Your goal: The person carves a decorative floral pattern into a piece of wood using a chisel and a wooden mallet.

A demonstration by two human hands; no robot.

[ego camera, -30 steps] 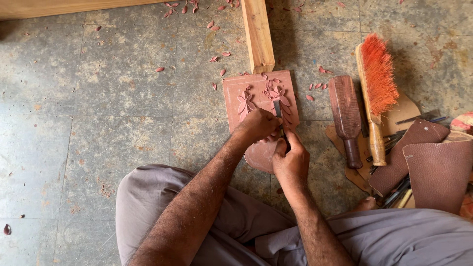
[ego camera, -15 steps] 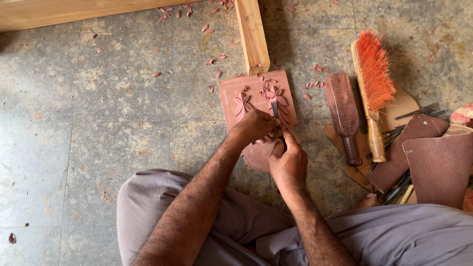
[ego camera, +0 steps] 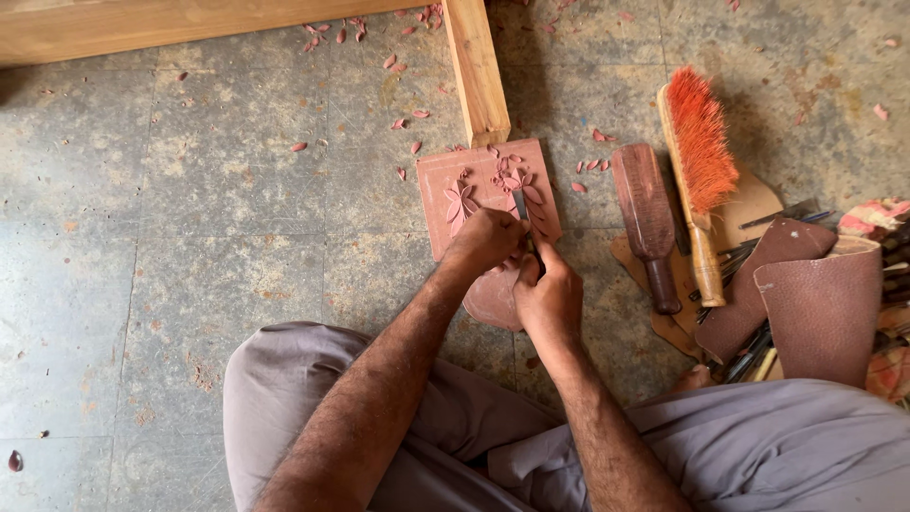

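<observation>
A reddish square wooden panel (ego camera: pixel 479 180) with carved flower and leaf shapes lies on the floor against a wooden beam. My left hand (ego camera: pixel 485 242) rests on the panel's near edge and closes around the shaft of a carving chisel (ego camera: pixel 520 205), whose metal blade touches the carving. Just behind it, my right hand (ego camera: pixel 548 299) grips the same chisel's handle end. Both forearms reach forward from my lap. The chisel's handle is hidden inside my hands.
A wooden mallet (ego camera: pixel 647 223) and an orange-bristled brush (ego camera: pixel 700 161) lie right of the panel. Brown leather pieces (ego camera: pixel 820 308) and several thin tools (ego camera: pixel 749 356) sit at far right. A pale wooden beam (ego camera: pixel 476 66) runs away from the panel. Red wood chips (ego camera: pixel 403 123) litter the concrete floor.
The view has shifted slightly. Both hands stay on the chisel at the carved panel, with only small movement of the blade over the leaf carving.
</observation>
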